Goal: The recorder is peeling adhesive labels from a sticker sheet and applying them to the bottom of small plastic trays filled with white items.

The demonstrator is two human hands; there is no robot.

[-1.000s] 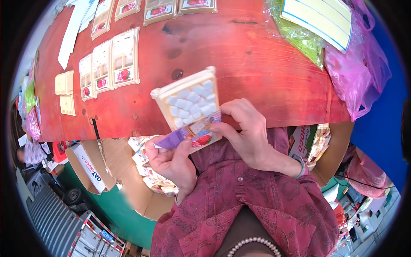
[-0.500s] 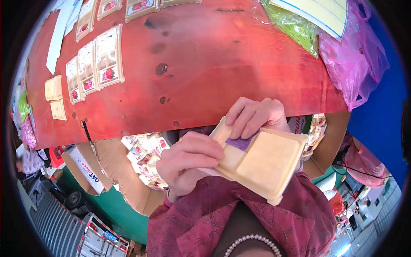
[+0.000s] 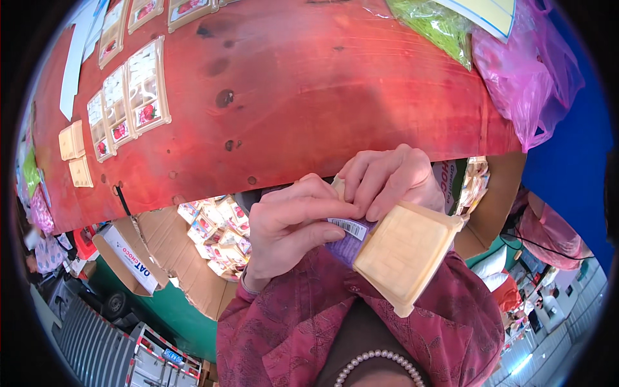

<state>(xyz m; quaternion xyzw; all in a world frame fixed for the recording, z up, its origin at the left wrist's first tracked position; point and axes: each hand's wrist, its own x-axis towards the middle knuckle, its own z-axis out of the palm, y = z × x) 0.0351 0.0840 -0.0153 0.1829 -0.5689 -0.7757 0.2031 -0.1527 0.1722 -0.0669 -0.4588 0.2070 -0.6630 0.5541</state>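
A cream plastic tray [image 3: 407, 255] is held up in front of my chest, beyond the table's near edge, with its squarish molded section facing up. A purple paper band with a barcode [image 3: 347, 240] lies across its middle. My left hand [image 3: 293, 226] pinches the band, thumb below and fingers above, at the tray's left side. At the tray's far side, my right hand [image 3: 392, 180] grips it with bent fingers, fingertips close to the band. The fingers hide the tray's far end and part of the band.
The red table [image 3: 290, 90] holds filled compartment trays [image 3: 142, 84] and pale trays [image 3: 72, 142] at left. A pink plastic bag [image 3: 529, 77] and a green bag [image 3: 438, 29] lie at right. Cardboard boxes [image 3: 161, 248] below the edge contain small packets [image 3: 219, 235].
The purple band now shows a barcode and covers more of the tray's middle. My left hand has shifted right and upward onto it. The view has turned slightly, moving the table things leftward.
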